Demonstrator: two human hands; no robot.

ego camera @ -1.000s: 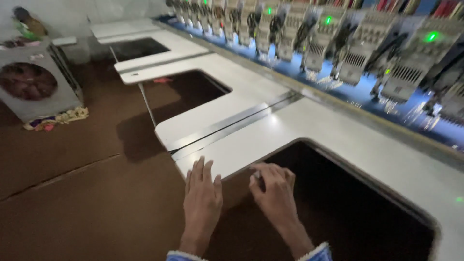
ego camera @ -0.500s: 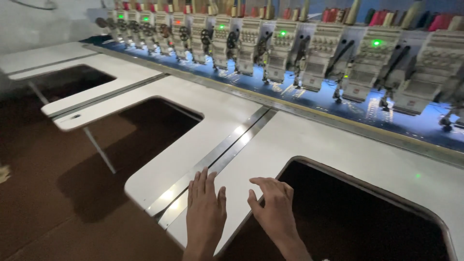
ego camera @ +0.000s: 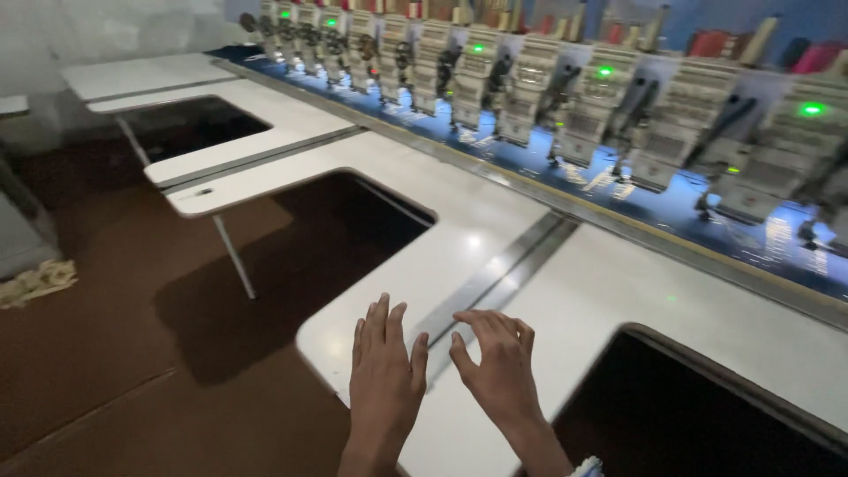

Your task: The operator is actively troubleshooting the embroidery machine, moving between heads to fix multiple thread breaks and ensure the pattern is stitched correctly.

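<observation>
Left hand (ego camera: pixel 384 389) lying flat, fingers together, and right hand (ego camera: pixel 502 375) hovering with fingers spread and curled, holding nothing, both sitting on the glossy white machine table (ego camera: pixel 609 291) either side of its grey metal seam strip (ego camera: pixel 495 283), near the front edge.

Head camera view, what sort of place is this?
Probably an embroidery workshop: a long row of machine heads with green lights, over a white table with cutouts. The left hand and right hand are over it.
</observation>
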